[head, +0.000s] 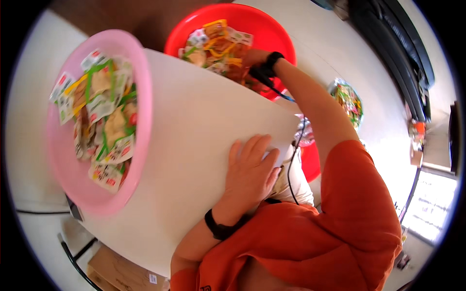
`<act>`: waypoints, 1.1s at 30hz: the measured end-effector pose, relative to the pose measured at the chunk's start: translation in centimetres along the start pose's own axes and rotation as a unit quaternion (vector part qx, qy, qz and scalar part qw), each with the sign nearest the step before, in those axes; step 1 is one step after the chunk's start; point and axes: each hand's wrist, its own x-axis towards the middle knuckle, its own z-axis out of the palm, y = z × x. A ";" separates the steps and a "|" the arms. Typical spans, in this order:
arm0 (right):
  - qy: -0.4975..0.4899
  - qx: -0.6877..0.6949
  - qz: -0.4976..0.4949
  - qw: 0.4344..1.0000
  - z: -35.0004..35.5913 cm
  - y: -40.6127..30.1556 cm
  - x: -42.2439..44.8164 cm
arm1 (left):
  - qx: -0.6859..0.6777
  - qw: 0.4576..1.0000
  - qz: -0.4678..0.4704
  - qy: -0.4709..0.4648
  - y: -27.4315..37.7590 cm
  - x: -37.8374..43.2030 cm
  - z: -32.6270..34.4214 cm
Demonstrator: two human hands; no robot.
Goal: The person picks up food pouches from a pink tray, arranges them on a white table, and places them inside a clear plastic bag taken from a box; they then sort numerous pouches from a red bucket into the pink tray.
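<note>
My left hand [251,167] rests on the white tabletop [189,145] near its edge, fingers spread and holding nothing. My right hand [256,58] reaches past the table's far side into a red plastic basin [273,32], among small sealed food packets [220,43]. Its fingers are partly hidden and blurred, so whether they grip a packet cannot be told. On the left of the table stands a pink plastic basin [145,109] with several printed clear packets [113,123] of pale and brown food in it.
A cable [291,163] hangs from the right wrist past the table corner. On the floor at right is a container of colourful packets [347,102], with a black couch [397,54] beyond. Another red object [311,163] stands by my leg. A cardboard box [120,269] lies below the table's lower-left edge.
</note>
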 end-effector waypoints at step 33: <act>0.110 0.156 0.008 0.982 -10.5 -2.2 -6.6 | 0.003 0.999 0.017 0.032 -0.2 -0.2 0.0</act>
